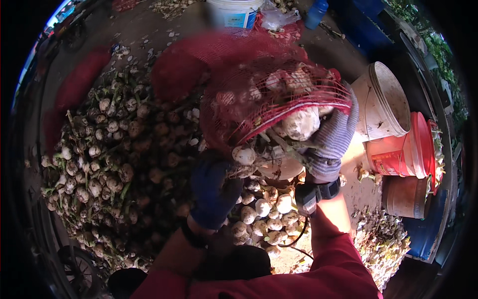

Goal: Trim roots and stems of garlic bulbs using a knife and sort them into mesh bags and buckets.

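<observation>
A red mesh bag [239, 89] with garlic bulbs inside is held up before me, its white-edged mouth facing me. My right hand [332, 138], in a grey striped glove, is at the right side of this mouth, its fingers partly hidden by the mesh. At the lower left of the mouth is my left hand [214, 190], in a dark blue glove; shadow hides what its fingers do. Garlic bulbs [301, 123] with stems and roots show at the opening. Below the bag, more loose garlic bulbs [274, 224] lie between my arms.
A large heap of garlic [97, 179] spreads on the left. White [381, 101] and red [396, 149] buckets and a brown container [405, 196] are at the right, above a pile of garlic skins [381, 243]. A white bucket [235, 11] and a blue bottle [316, 14] are farther ahead.
</observation>
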Tool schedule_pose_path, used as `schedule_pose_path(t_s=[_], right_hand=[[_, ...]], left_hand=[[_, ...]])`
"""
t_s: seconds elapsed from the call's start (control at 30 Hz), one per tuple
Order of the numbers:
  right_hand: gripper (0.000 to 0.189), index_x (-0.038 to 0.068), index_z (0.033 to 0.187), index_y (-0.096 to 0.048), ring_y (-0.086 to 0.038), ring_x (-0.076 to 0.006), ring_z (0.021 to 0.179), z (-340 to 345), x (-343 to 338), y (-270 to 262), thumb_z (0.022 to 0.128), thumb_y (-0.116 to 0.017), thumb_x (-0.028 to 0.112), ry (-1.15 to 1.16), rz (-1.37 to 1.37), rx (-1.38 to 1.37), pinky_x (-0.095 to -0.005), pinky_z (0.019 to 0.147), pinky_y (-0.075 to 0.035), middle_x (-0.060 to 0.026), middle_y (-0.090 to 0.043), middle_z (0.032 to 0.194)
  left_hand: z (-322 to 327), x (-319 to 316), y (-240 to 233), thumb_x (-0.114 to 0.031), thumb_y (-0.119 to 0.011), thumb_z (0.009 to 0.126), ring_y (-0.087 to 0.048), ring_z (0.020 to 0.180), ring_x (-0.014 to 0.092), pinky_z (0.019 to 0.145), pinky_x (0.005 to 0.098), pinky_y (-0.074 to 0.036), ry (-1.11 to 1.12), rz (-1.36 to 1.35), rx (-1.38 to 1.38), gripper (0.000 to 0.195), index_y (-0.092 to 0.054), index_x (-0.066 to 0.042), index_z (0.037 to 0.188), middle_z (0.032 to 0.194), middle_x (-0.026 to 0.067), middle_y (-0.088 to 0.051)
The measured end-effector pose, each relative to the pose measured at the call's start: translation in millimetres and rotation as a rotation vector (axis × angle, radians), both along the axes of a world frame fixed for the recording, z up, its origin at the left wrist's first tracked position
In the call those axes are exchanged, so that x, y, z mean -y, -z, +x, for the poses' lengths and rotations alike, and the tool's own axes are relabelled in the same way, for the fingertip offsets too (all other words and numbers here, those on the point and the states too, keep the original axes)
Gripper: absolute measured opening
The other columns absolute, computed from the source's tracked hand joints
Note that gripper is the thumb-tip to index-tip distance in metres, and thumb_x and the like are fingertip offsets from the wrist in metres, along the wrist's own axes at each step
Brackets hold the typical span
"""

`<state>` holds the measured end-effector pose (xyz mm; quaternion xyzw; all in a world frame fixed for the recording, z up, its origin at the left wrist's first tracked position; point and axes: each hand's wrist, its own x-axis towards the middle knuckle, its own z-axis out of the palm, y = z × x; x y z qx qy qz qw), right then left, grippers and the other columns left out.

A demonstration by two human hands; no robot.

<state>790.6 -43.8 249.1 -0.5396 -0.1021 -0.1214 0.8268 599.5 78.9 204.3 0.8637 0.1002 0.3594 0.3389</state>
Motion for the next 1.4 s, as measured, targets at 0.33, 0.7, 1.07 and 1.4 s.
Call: schedule_pose_path(t_s=[0.33, 0.7, 1.07, 1.4], right_hand=[[0.021, 0.006, 0.102, -0.065, -0.061, -0.0391, 0.096, 63.1, -192.8, 16.7, 0.083, -0.058, 0.011, -0.196, -0.937, 0.679, -0.0431, 0.086, -0.049, -0.0201, -0.065, 0.101], [0.017, 0.004, 0.101, -0.063, -0.062, -0.0252, 0.082, 35.6, -175.5, 35.1, 0.090, -0.051, 0.002, -0.439, -0.541, 0.126, -0.0346, 0.079, -0.050, -0.0138, -0.064, 0.088], [0.027, 0.003, 0.099, -0.065, -0.061, -0.0320, 0.098, 19.5, -142.4, 45.7, 0.081, -0.049, -0.008, -0.462, -0.624, 0.638, -0.0355, 0.091, -0.047, -0.0163, -0.062, 0.100], [0.016, 0.004, 0.099, -0.065, -0.062, -0.0285, 0.090, -5.1, -145.8, 4.2, 0.086, -0.059, -0.001, -0.645, -0.568, 0.492, -0.0335, 0.080, -0.050, -0.0120, -0.063, 0.094]], left_hand=[[14.9, -88.9, 24.7, -0.022, -0.070, 0.080, -0.064, 0.066, 0.033, 0.057, 0.0446, -0.049, -0.460, -0.124, -0.141, 0.025, -0.063, -0.010, 0.102, 0.075, 0.0120, -0.064], [-8.2, -66.3, 16.3, -0.018, -0.071, 0.068, -0.058, 0.063, 0.028, 0.060, 0.0416, -0.046, -0.015, 0.533, -0.359, 0.020, -0.055, -0.013, 0.078, 0.068, 0.0074, -0.057], [-7.7, -85.1, 1.9, -0.014, -0.078, 0.074, -0.064, 0.087, 0.031, 0.077, 0.0385, -0.052, -0.248, -0.210, -0.066, 0.040, -0.061, -0.006, 0.109, 0.099, 0.0146, -0.066], [26.4, -127.9, 0.7, -0.021, -0.071, 0.078, -0.063, 0.090, 0.034, 0.078, 0.0404, -0.051, 0.101, 0.219, -0.150, 0.040, -0.058, -0.006, 0.113, 0.099, 0.0161, -0.065]])
